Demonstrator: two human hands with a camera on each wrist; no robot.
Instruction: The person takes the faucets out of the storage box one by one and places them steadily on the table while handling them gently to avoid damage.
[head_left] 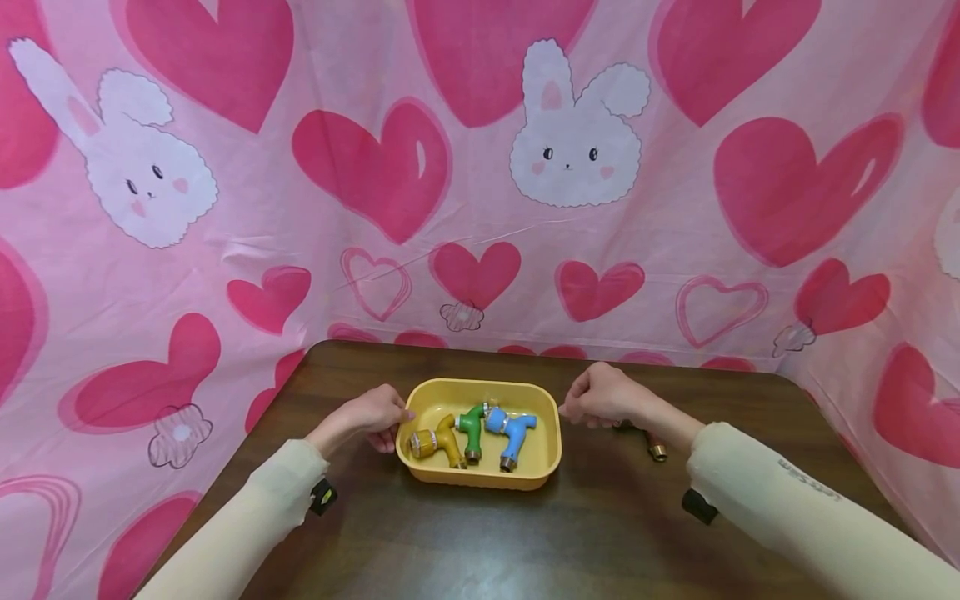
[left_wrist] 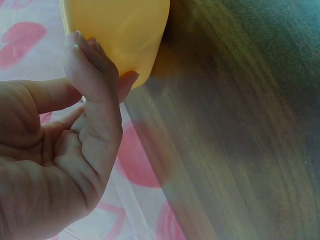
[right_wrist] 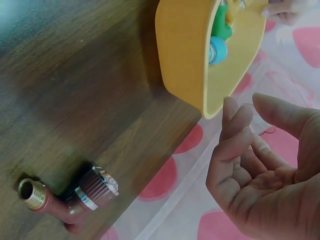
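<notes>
While pinching the yellow basin [head_left: 480,478] at nine o'clock with left fingers [left_wrist: 97,80], best keep faucets [head_left: 516,432] steady. At three, support evenly with loosely curled, empty right fingers [right_wrist: 229,146].

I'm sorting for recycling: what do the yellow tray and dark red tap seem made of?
Yellow tray: probably plastic, smooth and faintly glossy, with evenly coloured, rounded walls. Dark red tap: body perhaps plastic or painted metal, glossy by its highlights; threaded end likely brass, with golden metallic sheen.
</notes>
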